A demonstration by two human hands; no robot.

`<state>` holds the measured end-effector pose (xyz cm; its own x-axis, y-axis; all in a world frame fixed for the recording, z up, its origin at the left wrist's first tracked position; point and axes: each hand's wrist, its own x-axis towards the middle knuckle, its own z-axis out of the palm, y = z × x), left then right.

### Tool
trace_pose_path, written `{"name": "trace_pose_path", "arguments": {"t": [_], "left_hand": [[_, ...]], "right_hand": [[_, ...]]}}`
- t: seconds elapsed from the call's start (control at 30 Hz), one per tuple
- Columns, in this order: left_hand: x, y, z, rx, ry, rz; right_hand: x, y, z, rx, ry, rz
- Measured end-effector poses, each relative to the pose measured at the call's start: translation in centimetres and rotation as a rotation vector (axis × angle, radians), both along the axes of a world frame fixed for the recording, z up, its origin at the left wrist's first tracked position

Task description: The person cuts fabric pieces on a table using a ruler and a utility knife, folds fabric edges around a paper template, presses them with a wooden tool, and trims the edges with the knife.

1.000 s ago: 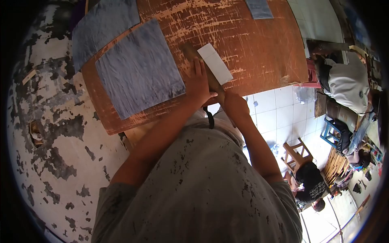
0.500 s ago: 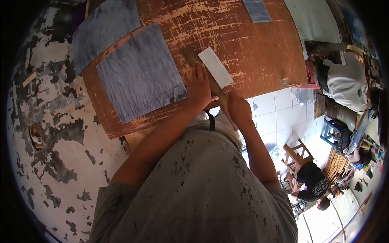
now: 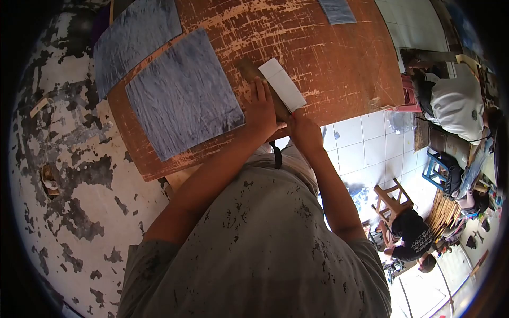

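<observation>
My left hand (image 3: 261,114) lies flat, fingers stretched out, pressing a brown straight strip (image 3: 246,67) onto the board. A white rectangular piece (image 3: 283,84) with a faint line across it lies along the strip's right side. My right hand (image 3: 306,131) is closed at the near end of the strip, by the white piece's lower corner. A small red bit shows at its fingertips; what it grips is mostly hidden. Left of my left hand lies a large grey-blue streaked sheet (image 3: 185,95).
The worn reddish-brown board (image 3: 350,69) carries another grey-blue sheet (image 3: 139,45) at far left and a small grey piece (image 3: 338,10) at the far edge. A wooden stool (image 3: 391,201), a blue stool (image 3: 436,170) and people (image 3: 411,236) are on the right.
My right hand has moved slightly up and left, towards the strip and the white piece's lower corner. My left hand stays pressed on the strip.
</observation>
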<state>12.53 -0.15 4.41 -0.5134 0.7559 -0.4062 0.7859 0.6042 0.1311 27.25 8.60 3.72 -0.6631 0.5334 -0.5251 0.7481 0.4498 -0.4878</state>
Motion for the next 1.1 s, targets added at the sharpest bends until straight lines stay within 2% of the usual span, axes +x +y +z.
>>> {"name": "trace_pose_path", "arguments": {"t": [0.73,0.83,0.9,1.0,1.1], "left_hand": [[-0.1,0.0,0.2,0.029,-0.007,-0.007],[-0.1,0.1,0.0,0.01,-0.007,-0.009],[0.0,0.1,0.1,0.005,-0.001,-0.016],[-0.1,0.6,0.7,-0.058,-0.01,-0.01],[-0.1,0.6,1.2,-0.109,0.02,-0.02]], "right_hand": [[-0.7,0.2,0.8,-0.027,-0.019,0.001],[-1.6,0.2,1.4,-0.019,-0.045,-0.002],[-2.2,0.4,2.0,-0.006,-0.176,0.079],[-1.8,0.2,0.4,0.147,-0.087,0.162],[-1.5,0.4,0.3,0.099,-0.058,0.139]]}}
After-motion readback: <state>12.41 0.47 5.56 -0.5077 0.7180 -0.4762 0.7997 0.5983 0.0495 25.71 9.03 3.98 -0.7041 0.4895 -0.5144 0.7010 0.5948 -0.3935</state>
